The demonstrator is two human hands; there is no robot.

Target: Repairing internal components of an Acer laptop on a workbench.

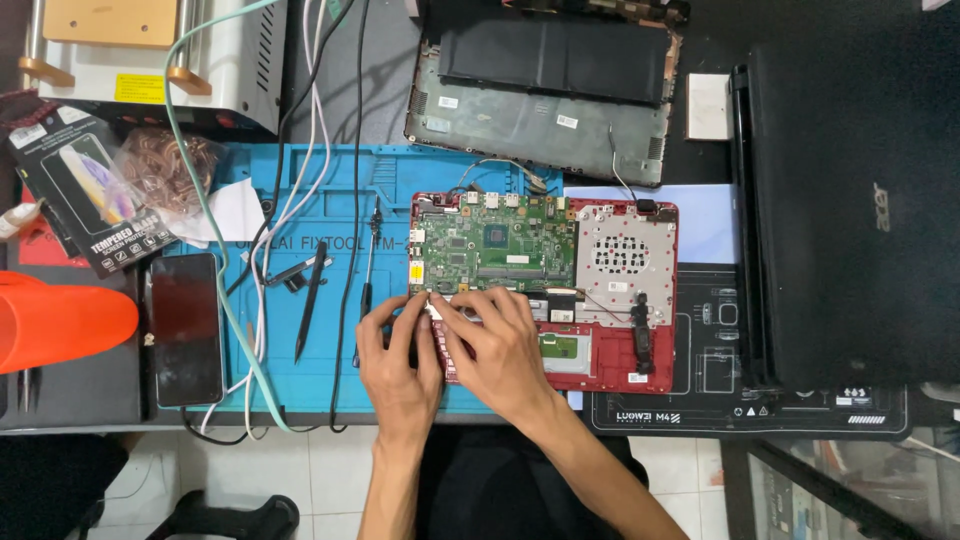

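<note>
Now we press both hands, left hand (398,352) and right hand (500,340), fingers together flat on red laptop chassis (610,365) below green motherboard (490,245); keep pressure even, avoid flex cable.

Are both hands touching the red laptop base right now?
Touching: in the head view, the left hand and right hand press fingertips onto the red laptop base.

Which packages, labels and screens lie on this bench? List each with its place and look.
Screen-protector package: far left, flat black rectangle with a phone picture.
Phone: left of the blue mat, dark blank screen.
Yellow label: on the white machine, top left.
White stickers: on the grey laptop shell, top centre.
</note>
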